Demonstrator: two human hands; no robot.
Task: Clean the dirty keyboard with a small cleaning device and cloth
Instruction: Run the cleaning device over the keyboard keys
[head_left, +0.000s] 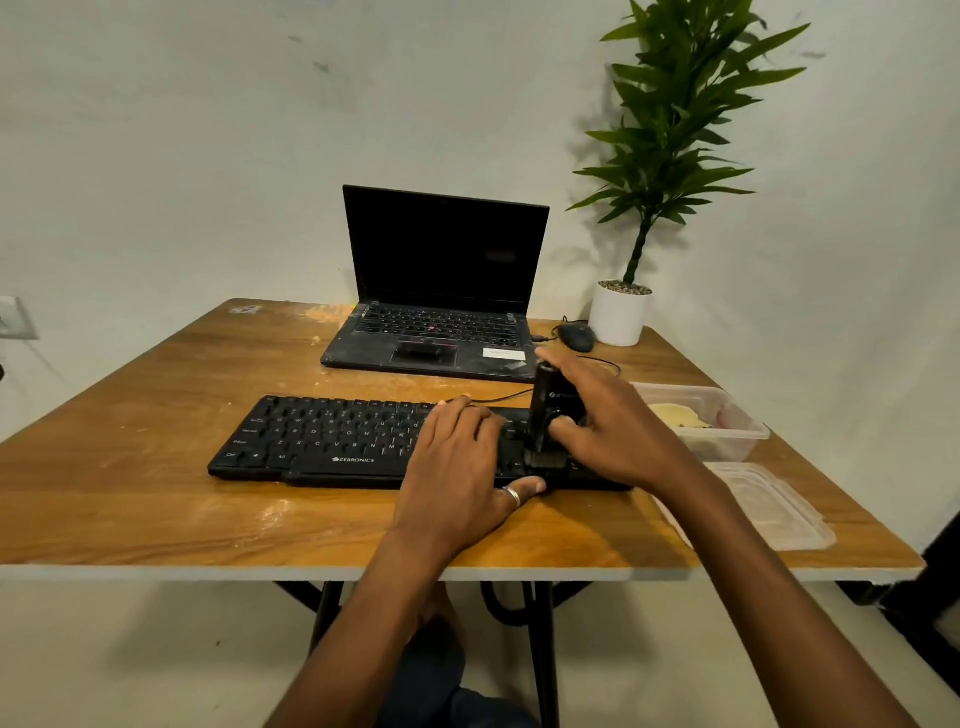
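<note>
Our left hand (457, 457) lies flat, fingers straight, on the black Zebronics keyboard (322, 436) in the middle of the wooden surface (156, 499), while our right hand (615, 426) grips a small black cleaning device (544, 410) upright on its right-end keys.

Silver thumb ring (512, 496) on left grip (457, 462)

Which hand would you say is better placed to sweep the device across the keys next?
Right: the right hand grips the cleaning device upright on the keyboard; the left hand lies flat on it.
</note>
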